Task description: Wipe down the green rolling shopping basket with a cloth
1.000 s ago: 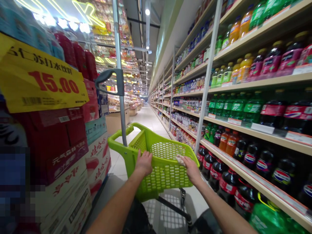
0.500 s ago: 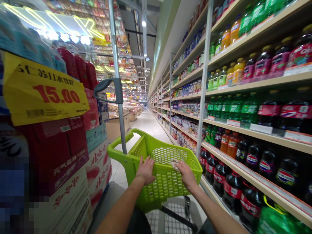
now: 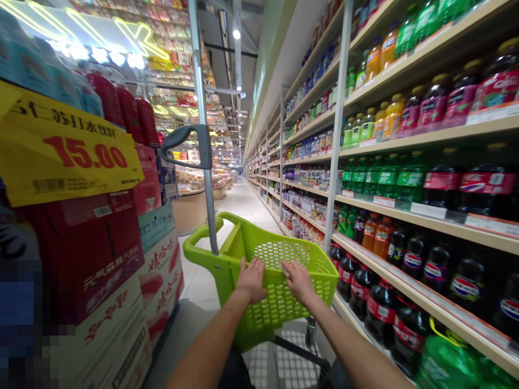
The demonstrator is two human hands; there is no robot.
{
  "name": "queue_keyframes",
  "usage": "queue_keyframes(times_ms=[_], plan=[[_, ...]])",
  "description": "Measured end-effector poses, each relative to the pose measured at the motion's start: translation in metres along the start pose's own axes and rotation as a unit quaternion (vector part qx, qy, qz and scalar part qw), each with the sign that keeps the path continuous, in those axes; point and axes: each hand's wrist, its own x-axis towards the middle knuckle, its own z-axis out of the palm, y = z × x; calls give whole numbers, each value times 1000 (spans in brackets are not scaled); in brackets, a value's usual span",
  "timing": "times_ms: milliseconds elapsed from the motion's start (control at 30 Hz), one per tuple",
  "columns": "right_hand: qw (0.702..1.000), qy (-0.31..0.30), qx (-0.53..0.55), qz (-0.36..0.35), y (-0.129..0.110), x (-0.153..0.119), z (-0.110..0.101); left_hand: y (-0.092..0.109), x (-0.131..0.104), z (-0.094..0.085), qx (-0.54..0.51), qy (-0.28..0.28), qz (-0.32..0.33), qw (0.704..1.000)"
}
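A lime-green shopping cart [image 3: 279, 302] with a perforated basket stands right in front of me, turned at an angle. My left hand [image 3: 252, 281] holds the near rim of the basket, fingers bent over the edge and thumb pointing up. Just to its right, my right hand [image 3: 300, 282] is closed at the same rim. A small whitish wad, like a cloth or tissue, barely shows at its fingertips; the rest is hidden by the fingers. A grey pole [image 3: 205, 162] with a dark grey hooked handle [image 3: 190, 146] rises from the cart's left end.
Shelves of drink bottles [image 3: 409, 175] line the right side. Stacked drink cartons [image 3: 158, 259] and a yellow price sign [image 3: 73, 148] stand close on the left. A pale tiled aisle [image 3: 255, 205] runs ahead. A lower grid rack [image 3: 292, 359] sits beneath the basket.
My right hand has moved left along the rim, closer to my left hand, and the whitish wad is now mostly covered. The cart has shifted slightly right in view.
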Motion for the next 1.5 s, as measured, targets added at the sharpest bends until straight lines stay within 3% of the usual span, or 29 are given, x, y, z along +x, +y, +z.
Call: queue_keyframes(times_ms=[100,200,267,367,467,533,600,733,800,867,1000,1067,1133,1300,1500], plan=[[1000,-21,-12,15,34,-15,-18,6,-2,0,-8,2,9,1000],[997,9,-30,67,73,-35,-34,11,-3,-1,-16,3,19,1000],[991,37,-31,122,81,-40,-37,15,-2,0,-18,4,28,999],[991,34,-4,127,53,-28,-27,21,3,1,-20,5,40,999],[998,18,45,47,10,-9,-14,22,8,1,-16,8,60,998],[997,12,74,12,0,-4,-13,14,6,-1,-10,9,91,996],[997,14,72,23,13,-9,-16,-1,-2,-4,-1,23,113,993],[992,64,23,109,64,-35,-20,-40,-25,-8,40,114,57,991],[988,93,24,123,66,-39,-15,-50,-32,-6,52,148,36,987],[988,106,49,102,43,-32,-5,-51,-33,-2,50,162,16,985],[989,92,111,15,-31,-2,13,-44,-28,-1,22,166,3,986],[990,69,126,-17,-45,6,14,-45,-26,-3,8,163,14,987],[991,47,122,-13,-34,6,9,-49,-27,-5,-3,161,13,987],[995,-8,80,57,27,-7,-11,-55,-25,-8,-21,159,6,987],[994,-50,80,59,36,-6,-24,-53,-23,-9,-42,154,9,987]])
